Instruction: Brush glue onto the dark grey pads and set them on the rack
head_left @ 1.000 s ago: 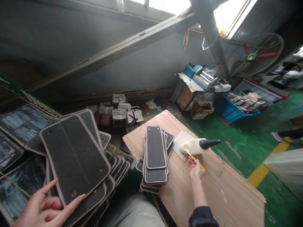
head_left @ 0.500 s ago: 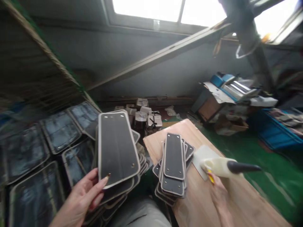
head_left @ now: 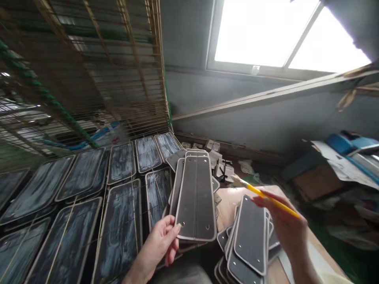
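My left hand (head_left: pixel 161 244) grips the near left corner of a black panel with a pale edge (head_left: pixel 195 197), the top one of a leaning stack. My right hand (head_left: pixel 286 227) is closed on a yellow-handled brush (head_left: pixel 263 195), bristles pointing left, raised above a second stack of the same panels (head_left: pixel 248 236) on a wooden board (head_left: pixel 229 203). The brush tip hangs just right of the panel held in my left hand.
Several panels streaked with white glue (head_left: pixel 118 221) lie in rows on a wire rack at left. A wire grid (head_left: pixel 89 71) rises behind them. Small boxes (head_left: pixel 220 165) sit by the grey wall, and cardboard and blue items (head_left: pixel 340 157) clutter the right.
The view has swung left and up. My right hand has lifted the brush from the white glue bottle toward the panels. My left hand still holds the top panel.
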`<state>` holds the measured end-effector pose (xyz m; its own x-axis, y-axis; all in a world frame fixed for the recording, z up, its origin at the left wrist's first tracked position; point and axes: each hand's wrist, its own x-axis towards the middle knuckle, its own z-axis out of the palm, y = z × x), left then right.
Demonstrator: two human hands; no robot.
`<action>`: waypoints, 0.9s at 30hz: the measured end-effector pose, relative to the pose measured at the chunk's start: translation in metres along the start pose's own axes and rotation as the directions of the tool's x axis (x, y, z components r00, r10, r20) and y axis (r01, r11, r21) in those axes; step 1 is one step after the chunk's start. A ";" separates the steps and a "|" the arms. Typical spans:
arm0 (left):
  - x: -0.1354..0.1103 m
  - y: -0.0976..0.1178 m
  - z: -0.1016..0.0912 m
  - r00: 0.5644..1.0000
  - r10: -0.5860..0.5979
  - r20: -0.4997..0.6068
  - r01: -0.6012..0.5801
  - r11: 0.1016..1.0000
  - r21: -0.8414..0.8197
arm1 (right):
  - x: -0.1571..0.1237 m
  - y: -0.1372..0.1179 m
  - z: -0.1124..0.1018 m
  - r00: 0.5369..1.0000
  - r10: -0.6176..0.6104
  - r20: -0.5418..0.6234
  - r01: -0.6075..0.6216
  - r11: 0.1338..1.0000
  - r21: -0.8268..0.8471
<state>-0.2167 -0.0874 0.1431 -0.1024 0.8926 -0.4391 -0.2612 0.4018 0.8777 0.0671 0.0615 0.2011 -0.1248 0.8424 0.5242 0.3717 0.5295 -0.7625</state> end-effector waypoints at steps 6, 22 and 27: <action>-0.001 -0.004 0.000 0.998 0.035 -0.045 -0.035 0.999 0.012 | 0.062 -0.020 0.073 0.909 -0.249 0.334 0.301 0.947 -0.114; -0.003 -0.007 -0.003 0.996 0.075 -0.053 -0.078 0.996 -0.040 | 0.073 -0.018 0.108 0.786 -0.309 0.536 0.459 0.872 -0.170; -0.003 -0.010 -0.003 0.994 0.092 -0.055 -0.093 0.995 -0.032 | 0.074 -0.025 0.103 0.805 -0.312 0.504 0.445 0.880 -0.166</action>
<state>-0.2168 -0.0946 0.1355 -0.1789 0.9129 -0.3668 -0.2811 0.3099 0.9083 -0.0460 0.1208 0.2201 -0.6800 0.5637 0.4688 0.4245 0.8240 -0.3752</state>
